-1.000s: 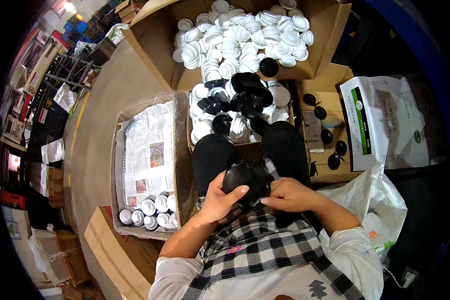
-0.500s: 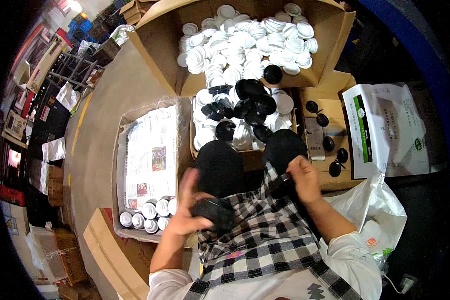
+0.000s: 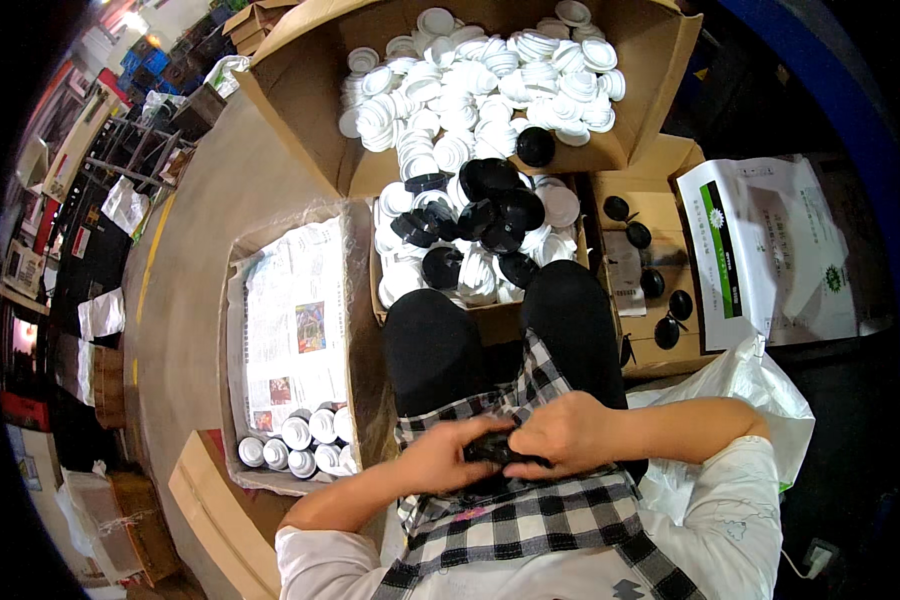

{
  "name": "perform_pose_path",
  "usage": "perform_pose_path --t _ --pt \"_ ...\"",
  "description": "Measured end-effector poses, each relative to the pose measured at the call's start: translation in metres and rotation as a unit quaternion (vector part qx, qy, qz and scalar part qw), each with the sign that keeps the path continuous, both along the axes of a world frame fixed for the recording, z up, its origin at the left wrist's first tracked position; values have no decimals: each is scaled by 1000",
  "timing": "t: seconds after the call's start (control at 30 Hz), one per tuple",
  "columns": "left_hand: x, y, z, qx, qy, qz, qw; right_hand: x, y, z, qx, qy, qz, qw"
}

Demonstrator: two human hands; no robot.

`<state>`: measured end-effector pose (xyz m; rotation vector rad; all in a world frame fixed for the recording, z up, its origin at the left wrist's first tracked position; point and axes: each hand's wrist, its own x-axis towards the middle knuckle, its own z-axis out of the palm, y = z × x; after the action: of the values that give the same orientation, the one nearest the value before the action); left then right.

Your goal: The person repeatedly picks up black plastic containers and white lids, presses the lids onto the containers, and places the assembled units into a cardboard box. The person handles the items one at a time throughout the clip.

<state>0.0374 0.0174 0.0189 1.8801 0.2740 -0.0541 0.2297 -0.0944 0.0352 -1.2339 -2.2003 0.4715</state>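
Over my lap, both hands meet on a dark black piece, blurred and mostly covered by my fingers. From the left, my left hand grips it. My right hand is closed on its other side, knuckles up. Beyond my knees, several round black caps lie heaped on white ridged discs in a cardboard box. The exact kind of the held piece is hidden.
A large tilted carton of white discs stands at the back. On the left, a newspaper-lined box holds white stacked rounds. Black stemmed discs lie in a carton at right, beside a printed white sack.
My left hand has brought the black round piece inward, and my right hand has come down from the right knee to join it. Another black disc now shows in the right carton's near corner.
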Motion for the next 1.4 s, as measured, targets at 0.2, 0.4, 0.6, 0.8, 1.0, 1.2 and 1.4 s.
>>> perform_pose_path --t 0.2,0.4,0.6,0.8,1.0,1.2,1.4 --pt "4 -12 13 79 107 -85 988 27 -41 30 -208 75 142 965" --pt "13 46 -7 10 -5 46 999 131 -141 57 -125 16 -404 906" --pt "129 169 -28 -74 -66 360 928 203 -228 22 -297 -176 -730 590" --pt "181 243 -63 1 83 346 935 226 -226 18 -321 -213 -677 627" --pt "160 248 -76 231 -15 304 924 294 -83 -8 -233 -35 -563 793" --pt "165 184 -56 155 -142 392 896 363 -32 -287 -465 -4 -495 734" --pt "145 163 -79 127 -149 458 867 260 -90 -490 -532 42 -692 486"
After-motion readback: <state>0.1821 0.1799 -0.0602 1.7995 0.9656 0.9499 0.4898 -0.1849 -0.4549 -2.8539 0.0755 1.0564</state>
